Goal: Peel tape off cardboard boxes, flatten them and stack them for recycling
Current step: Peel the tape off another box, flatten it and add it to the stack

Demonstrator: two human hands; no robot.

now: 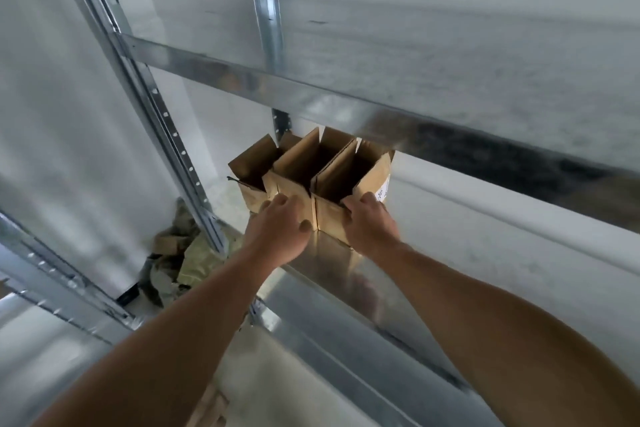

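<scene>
Galvanised steel shelving fills the view: a perforated upright post (156, 107) runs down on the left, and an upper beam (242, 80) crosses above a lower shelf (332, 253) whose bare metal shines. White walls stand behind and to the left of the rack, and the picture is blurred towards its edges.

Three open brown cardboard boxes stand side by side, upright and touching, at the left end of the lower shelf, under the upper beam. All have their top flaps raised. The left box (249, 163) sits a little farther back, the middle box (298, 163) beside it, and the right box (367, 177) carries a white label (382, 192) on its right face.

Both bare arms reach in from the near edge. The left hand (280, 222) holds the near wall of the middle box, fingers bent at its upper part and thumb pressed on its front near the corner. The right hand (370, 222) grips the near rim of the right box, fingers hooked over the edge into the opening.

Down on the floor to the left of the shelf lies a heap of crumpled paper and cardboard scraps (180, 253), behind the post.
</scene>
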